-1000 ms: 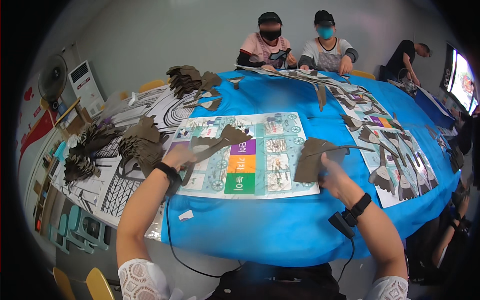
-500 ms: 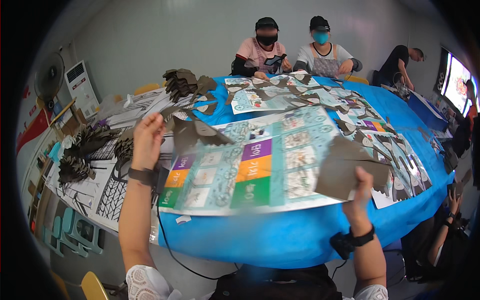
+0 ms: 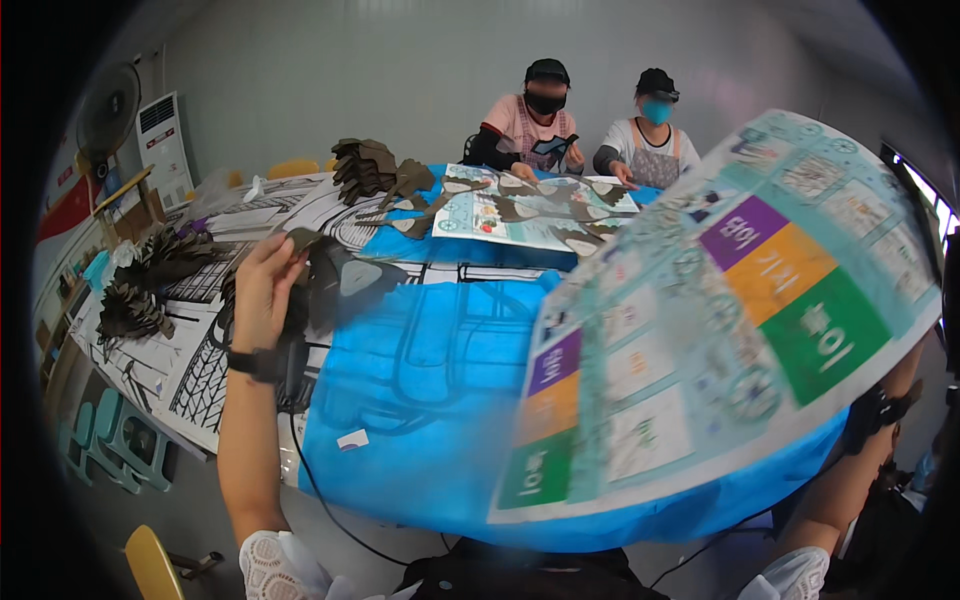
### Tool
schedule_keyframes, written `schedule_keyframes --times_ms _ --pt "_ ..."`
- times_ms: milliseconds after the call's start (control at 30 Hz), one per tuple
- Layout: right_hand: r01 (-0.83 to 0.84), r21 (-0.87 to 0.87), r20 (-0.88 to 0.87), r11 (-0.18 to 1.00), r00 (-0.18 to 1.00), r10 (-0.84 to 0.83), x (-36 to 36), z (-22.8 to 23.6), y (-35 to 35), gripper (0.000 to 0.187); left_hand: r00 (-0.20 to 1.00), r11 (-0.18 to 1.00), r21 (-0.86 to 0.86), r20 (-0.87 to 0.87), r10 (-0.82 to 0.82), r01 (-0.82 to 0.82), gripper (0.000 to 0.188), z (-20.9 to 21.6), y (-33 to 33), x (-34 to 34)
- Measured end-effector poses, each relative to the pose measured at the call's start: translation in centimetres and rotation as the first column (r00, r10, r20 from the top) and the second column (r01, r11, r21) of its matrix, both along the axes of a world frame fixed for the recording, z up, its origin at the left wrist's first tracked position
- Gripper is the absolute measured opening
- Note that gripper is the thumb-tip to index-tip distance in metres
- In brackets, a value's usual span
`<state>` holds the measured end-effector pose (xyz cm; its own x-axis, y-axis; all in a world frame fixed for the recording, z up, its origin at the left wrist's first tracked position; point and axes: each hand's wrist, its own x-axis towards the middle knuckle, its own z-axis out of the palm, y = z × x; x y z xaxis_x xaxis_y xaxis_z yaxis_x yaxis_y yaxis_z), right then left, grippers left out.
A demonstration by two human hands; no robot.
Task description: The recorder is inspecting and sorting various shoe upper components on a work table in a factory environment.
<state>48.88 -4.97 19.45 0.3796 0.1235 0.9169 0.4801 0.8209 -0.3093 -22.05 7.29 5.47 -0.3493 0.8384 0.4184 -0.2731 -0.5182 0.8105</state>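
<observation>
My left hand (image 3: pixel 268 290) is raised over the left part of the table, thumb and fingers pinched on a dark brown-grey cut piece (image 3: pixel 325 280). That piece hangs to the right, blurred, with a lighter grey patch on it. At the right a large printed sheet (image 3: pixel 690 330), teal with purple, orange and green blocks, is lifted off the table and tilted. My right hand (image 3: pixel 908 365) is at its right edge, mostly behind it; its fingers are hidden, but the raised sheet appears held there.
Stacks of dark cut pieces (image 3: pixel 365 170) lie at the far left and left. Another printed sheet (image 3: pixel 520 250) bearing several pieces is on the blue table cover (image 3: pixel 430 340). A small white scrap (image 3: pixel 352 440) lies near the front. Two people (image 3: pixel 540 130) work across the table.
The printed sheet has been raised and swung right by my right hand, baring the blue cover. My left hand has moved slightly left and down, still with a dark piece.
</observation>
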Motion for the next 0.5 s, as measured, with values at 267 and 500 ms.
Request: schedule_keyframes --times_ms 267,500 --pt "-0.076 0.142 -0.034 0.987 0.996 0.081 5.1 10.3 4.8 0.030 0.996 0.993 -0.086 0.019 0.088 -0.086 0.016 -3.6 -4.0 -2.2" --pt "-0.246 0.335 -0.165 0.910 0.935 0.314 8.9 15.1 12.6 0.031 0.982 0.997 -0.074 0.187 -0.012 0.026 0.016 -9.0 -4.3 -1.8"
